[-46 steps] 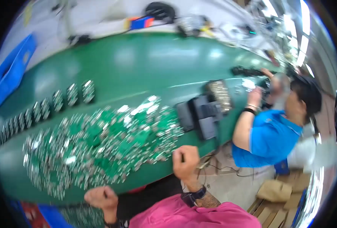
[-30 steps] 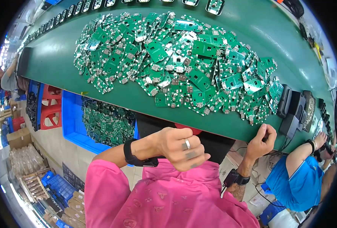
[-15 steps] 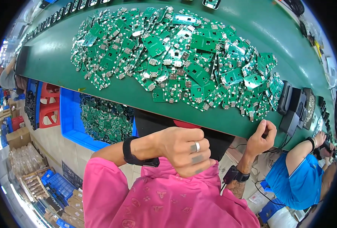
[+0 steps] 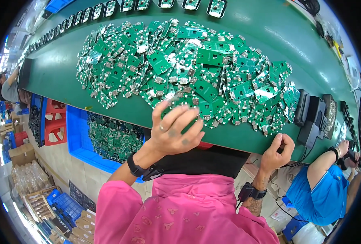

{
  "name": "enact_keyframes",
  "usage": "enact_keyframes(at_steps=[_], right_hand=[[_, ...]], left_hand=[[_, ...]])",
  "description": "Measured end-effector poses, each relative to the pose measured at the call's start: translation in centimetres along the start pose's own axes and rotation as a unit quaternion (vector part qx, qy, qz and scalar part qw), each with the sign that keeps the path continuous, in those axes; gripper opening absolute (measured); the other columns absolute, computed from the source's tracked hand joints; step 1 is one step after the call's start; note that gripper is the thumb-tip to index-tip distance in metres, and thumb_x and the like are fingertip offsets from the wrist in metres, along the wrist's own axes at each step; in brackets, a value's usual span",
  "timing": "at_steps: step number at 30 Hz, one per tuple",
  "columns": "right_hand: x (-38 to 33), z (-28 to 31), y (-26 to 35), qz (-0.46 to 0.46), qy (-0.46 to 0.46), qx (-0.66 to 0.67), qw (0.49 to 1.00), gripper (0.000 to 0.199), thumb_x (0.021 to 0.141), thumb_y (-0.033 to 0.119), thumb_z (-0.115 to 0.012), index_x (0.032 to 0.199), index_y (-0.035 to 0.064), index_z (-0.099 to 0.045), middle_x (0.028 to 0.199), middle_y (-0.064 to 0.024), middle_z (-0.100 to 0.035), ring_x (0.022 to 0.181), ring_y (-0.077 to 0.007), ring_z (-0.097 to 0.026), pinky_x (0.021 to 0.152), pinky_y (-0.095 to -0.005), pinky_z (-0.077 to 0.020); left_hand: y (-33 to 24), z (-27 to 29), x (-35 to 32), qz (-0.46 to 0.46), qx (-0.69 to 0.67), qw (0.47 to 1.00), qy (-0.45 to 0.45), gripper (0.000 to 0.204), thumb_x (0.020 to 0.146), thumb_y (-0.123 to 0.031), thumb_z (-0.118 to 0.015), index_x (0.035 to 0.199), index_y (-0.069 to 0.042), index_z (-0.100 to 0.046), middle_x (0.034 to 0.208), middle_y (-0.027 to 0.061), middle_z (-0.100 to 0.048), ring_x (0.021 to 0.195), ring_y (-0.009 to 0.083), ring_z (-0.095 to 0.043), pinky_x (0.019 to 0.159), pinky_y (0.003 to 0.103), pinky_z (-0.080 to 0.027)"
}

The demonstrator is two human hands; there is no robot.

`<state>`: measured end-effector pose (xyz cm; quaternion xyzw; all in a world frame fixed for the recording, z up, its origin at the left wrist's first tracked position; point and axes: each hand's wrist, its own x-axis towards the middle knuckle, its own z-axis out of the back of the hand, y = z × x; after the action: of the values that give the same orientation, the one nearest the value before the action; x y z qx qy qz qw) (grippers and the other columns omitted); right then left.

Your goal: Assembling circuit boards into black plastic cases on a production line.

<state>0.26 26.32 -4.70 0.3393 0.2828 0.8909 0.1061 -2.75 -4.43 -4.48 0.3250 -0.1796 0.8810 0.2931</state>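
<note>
Boards, small green printed circuit type point(image 4: 180, 69), lie heaped on the green counter point(image 4: 66, 81), seemingly unsorted; more fill the blue plastic bin point(image 4: 80, 138) below. Left hand point(image 4: 174, 130) open, fingers spread, empty, at heap's near edge. Right hand point(image 4: 278, 152) curled on the counter's edge.

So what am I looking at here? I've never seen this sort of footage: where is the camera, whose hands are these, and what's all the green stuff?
There is no machine: a person wears a wide fisheye camera on the head, looking down, so straight edges bend. The pink sleeves are that person's own. The left hand is raised with fingers spread over the near edge of a pile of small green circuit boards and holds nothing visible. The right hand rests curled on the edge of the long green table. A blue bin below holds more boards. A co-worker in blue sits at the right.
</note>
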Motion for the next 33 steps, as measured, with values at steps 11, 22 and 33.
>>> enact_keyframes(at_steps=[11,22,33], right_hand=[[-0.2,0.0,-1.3,0.038,-0.003,-0.014,0.999,0.010,0.093,0.009,-0.065,0.093,-0.0005,-0.064,0.089,-0.0031,-0.063,0.071,-0.0090,-0.052,0.061,-0.0238,-0.0427],[0.1,0.1,-0.8,0.029,0.001,-0.015,0.999,0.008,0.093,0.009,-0.065,0.092,0.0005,-0.065,0.089,-0.0035,-0.063,0.070,-0.0098,-0.052,0.058,-0.0244,-0.0400],[0.9,1.2,0.0,0.042,-0.008,-0.051,0.998,0.004,0.088,0.003,-0.064,0.087,-0.0002,-0.062,0.085,-0.0095,-0.061,0.073,-0.0215,-0.056,0.064,-0.0325,-0.0452]], left_hand=[[-1.3,0.0,2.6,0.168,0.046,0.951,0.254,0.083,0.082,-0.065,-0.058,0.153,-0.030,-0.033,0.164,0.0125,-0.015,0.150,0.0351,-0.012,0.106,0.077,0.000],[-1.1,-0.1,2.6,0.157,0.041,0.961,0.224,0.083,0.084,-0.065,-0.056,0.153,-0.026,-0.033,0.163,0.0127,-0.018,0.149,0.0346,-0.017,0.108,0.074,-0.005],[-1.7,-0.5,3.4,0.155,0.048,0.957,0.239,0.084,0.083,-0.067,-0.057,0.153,-0.025,-0.035,0.162,0.0121,-0.021,0.150,0.0330,-0.016,0.113,0.069,-0.004]])
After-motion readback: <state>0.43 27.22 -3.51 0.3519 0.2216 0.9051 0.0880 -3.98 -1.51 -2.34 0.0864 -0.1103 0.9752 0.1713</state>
